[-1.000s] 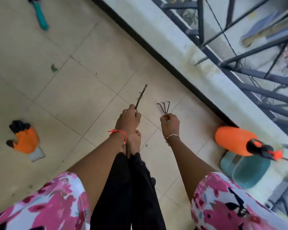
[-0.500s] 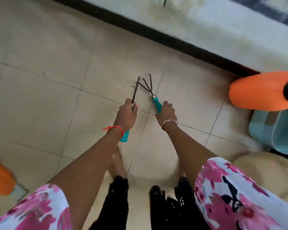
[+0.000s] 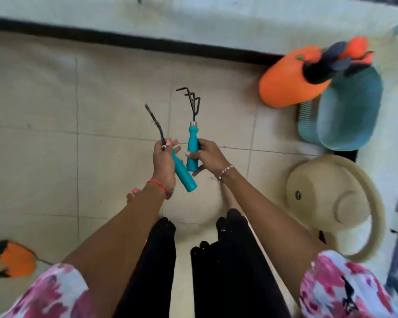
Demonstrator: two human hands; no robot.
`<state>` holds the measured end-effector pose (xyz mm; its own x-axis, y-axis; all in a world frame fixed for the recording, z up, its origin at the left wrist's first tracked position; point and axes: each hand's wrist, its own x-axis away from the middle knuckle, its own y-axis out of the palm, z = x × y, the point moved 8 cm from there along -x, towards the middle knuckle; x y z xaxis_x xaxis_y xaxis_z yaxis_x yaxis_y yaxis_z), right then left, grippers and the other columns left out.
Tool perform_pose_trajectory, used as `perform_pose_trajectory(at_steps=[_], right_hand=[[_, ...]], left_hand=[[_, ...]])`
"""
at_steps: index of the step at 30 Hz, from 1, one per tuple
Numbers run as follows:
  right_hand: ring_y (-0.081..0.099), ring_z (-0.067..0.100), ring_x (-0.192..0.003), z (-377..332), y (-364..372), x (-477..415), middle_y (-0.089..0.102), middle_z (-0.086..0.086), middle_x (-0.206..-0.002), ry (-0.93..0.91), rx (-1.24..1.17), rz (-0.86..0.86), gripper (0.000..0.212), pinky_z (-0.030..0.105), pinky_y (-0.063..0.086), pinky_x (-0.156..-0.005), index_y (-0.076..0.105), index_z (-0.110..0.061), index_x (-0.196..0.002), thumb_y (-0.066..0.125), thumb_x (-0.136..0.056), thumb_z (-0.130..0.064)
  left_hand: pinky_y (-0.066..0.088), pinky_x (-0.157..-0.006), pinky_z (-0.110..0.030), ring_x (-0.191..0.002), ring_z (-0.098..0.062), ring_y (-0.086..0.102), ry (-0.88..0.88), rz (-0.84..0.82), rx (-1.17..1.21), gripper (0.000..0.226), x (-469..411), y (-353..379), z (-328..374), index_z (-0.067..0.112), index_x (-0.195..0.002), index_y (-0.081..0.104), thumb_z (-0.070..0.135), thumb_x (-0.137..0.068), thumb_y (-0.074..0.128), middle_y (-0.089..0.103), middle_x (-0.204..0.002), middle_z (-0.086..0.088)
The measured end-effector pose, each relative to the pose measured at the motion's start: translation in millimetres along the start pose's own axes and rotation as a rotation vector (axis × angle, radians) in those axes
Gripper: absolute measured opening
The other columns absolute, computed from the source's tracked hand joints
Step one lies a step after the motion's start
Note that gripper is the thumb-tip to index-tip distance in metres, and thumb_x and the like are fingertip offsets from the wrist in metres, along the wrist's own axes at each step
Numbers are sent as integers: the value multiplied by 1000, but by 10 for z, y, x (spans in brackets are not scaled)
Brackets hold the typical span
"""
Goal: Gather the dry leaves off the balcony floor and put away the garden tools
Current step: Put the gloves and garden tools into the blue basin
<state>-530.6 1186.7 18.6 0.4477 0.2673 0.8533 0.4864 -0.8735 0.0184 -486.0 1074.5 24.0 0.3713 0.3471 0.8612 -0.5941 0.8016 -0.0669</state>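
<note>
Lower left on the floor (image 3: 55,111): an orange-and-black glove (image 3: 16,258) lies flat, well apart from both hands.

Centre, held above the tiles: the left hand (image 3: 164,161) curls round the upper end of a teal handle. This is the narrow tool (image 3: 183,175); its thin dark blade points up and away, and its butt sticks out near the wrist. Just beside it, the right hand (image 3: 207,157) wraps thumb and fingers round the hand rake (image 3: 192,145), prongs up. I cannot tell whether the handles touch.

Judgement: metal ends are kept away from the body, and the tools are brought together for carrying as a pair.

Right: the spray bottle (image 3: 290,76) sits against the teal basket (image 3: 349,111), with a beige hat (image 3: 331,203) nearer the feet.

Judgement: the basket is the likely store, and the tools are not yet put away. No leaves can be made out.
</note>
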Motion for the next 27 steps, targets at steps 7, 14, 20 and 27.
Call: perform_pose_trajectory(at_steps=[7, 14, 20, 27], right_hand=[[56, 20, -93, -311, -843, 1410, 55, 6, -104, -101, -43, 13, 30, 17, 45, -75, 49, -7, -117, 56, -88, -1], [60, 7, -85, 185, -1982, 2356, 62, 3, -99, -84, -159, 280, 38, 16, 50, -72, 53, -10, -117, 65, -82, -1], [62, 21, -78, 615, -3056, 2363, 59, 11, -91, 19, -186, 557, 22, 42, 56, -73, 51, -9, -100, 62, -84, 1], [53, 23, -85, 503, -3814, 1443, 54, 11, -93, 63, -59, 674, 21, 31, 45, -69, 54, 1, -103, 60, -85, -5]], left_hand=[[45, -76, -26, -88, -12, 55, 64, -253, 15, 16, 1120, 1165, 431, 24, -94, 48, 17, -102, 36, 59, -98, 6], [47, -80, -30, -87, -13, 58, -213, -458, 33, 29, 1864, 2334, -277, 19, -131, 38, 15, -102, 35, 60, -99, 0], [40, -76, -22, -95, -9, 51, -274, -583, -306, 18, 2005, 3176, -610, 20, -107, 50, 29, -102, 34, 54, -111, 2], [35, -89, -29, -107, -12, 42, -167, -463, -484, 42, 1500, 3458, -533, 12, -134, 43, 36, -101, 34, 47, -118, -1]])
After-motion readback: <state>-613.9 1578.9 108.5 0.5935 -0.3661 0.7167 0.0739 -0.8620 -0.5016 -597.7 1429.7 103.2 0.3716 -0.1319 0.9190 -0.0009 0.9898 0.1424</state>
